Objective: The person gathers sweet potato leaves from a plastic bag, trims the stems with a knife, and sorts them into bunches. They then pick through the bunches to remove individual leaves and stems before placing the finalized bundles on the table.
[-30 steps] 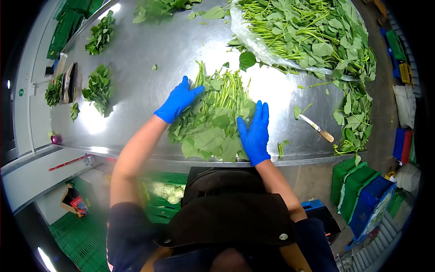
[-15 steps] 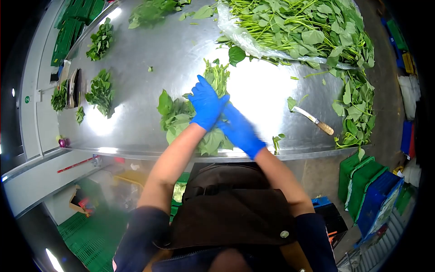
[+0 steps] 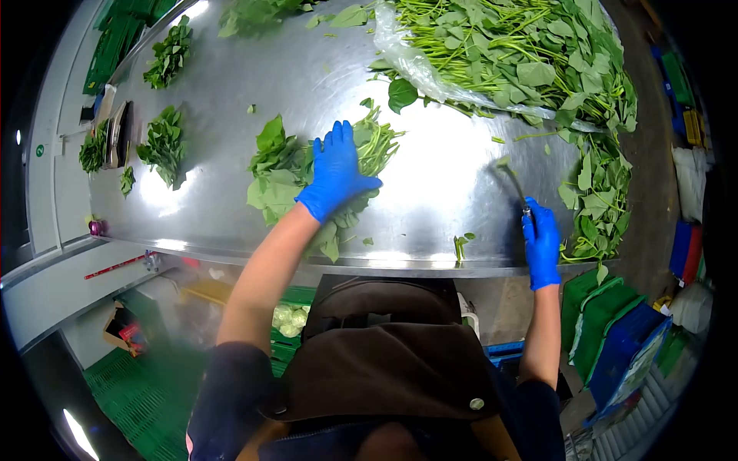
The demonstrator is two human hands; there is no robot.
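My left hand (image 3: 334,175), in a blue glove, lies flat over a bunch of leafy greens (image 3: 275,192) on the steel table. Its fingers are stretched out and the thumb points right. The cut stems (image 3: 377,144) stick out past the fingertips, while the leaves spread to the left and below the hand. At the right, my right hand (image 3: 543,244), also gloved in blue, is closed round the handle of a knife. The thin knife blade (image 3: 516,181) points up and away from me, with a bit of leaf near its tip.
A large heap of long-stemmed greens (image 3: 500,61) lies on clear plastic (image 3: 415,65) at the back right. Smaller bunches (image 3: 163,146) stand at the left of the steel table (image 3: 223,146). Loose trimmings (image 3: 460,247) lie by the front edge. Green and blue crates (image 3: 607,323) stand below right.
My right hand has left the bunch, moved right and picked up the knife from the table. My left hand has shifted slightly left, staying on the bunch.
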